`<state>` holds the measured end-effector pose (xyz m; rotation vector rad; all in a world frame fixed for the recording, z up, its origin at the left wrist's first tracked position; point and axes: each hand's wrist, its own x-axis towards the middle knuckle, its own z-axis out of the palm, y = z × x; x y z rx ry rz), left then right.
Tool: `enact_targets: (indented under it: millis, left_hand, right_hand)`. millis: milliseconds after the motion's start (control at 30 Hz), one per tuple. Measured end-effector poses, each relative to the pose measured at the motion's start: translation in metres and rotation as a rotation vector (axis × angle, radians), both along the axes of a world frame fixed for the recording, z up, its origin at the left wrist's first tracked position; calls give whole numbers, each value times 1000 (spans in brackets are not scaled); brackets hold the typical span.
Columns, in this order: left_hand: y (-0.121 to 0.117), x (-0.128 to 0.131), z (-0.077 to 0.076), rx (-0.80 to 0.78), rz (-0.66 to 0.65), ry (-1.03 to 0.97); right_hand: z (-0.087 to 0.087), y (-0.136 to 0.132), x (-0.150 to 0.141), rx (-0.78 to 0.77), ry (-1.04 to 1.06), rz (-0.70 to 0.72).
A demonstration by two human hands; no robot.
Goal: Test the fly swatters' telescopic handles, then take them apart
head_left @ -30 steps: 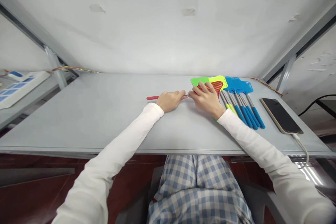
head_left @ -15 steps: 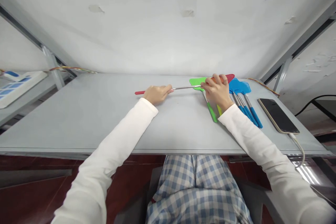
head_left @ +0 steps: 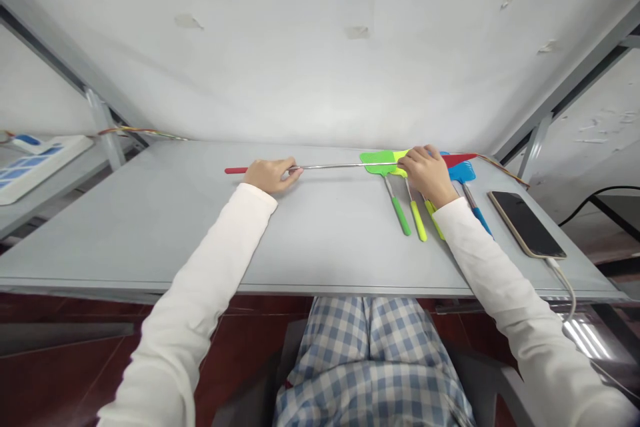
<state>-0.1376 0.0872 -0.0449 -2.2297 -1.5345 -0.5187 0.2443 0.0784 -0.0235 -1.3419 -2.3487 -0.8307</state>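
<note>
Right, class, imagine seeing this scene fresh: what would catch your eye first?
Probably the red fly swatter, its thin metal rod stretched sideways between the left hand and the right hand. Next come the bright green swatter and yellow-green ones beside the right hand, then the dark-screened phone at the table's right end.

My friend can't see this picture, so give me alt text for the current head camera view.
Two hands, left and right, hold a red fly swatter sideways above a gray table, its thin metal rod stretched between them. Green, yellow and blue swatters lie around the right hand, with a cabled phone farther right.
</note>
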Motion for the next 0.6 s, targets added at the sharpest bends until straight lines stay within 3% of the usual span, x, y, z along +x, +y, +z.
enact_targets:
  millis: [100, 233, 367, 467, 600]
  left_hand:
    - [-3, 7, 0, -19, -30, -20]
    - [-9, 33, -2, -79, -171, -12]
    - [-16, 66, -4, -104, -292, 38]
    - [-18, 71, -2, -108, -272, 53]
    - [-12, 46, 1, -82, -124, -10]
  right_hand:
    - [-2, -5, -14, -137, -3, 44]
    - [-5, -18, -42, -286, 16, 62]
    - [-7, -28, -62, -310, 3, -18]
    - [-7, -30, -63, -225, 24, -9]
    - [-4, -29, -52, -180, 48, -59]
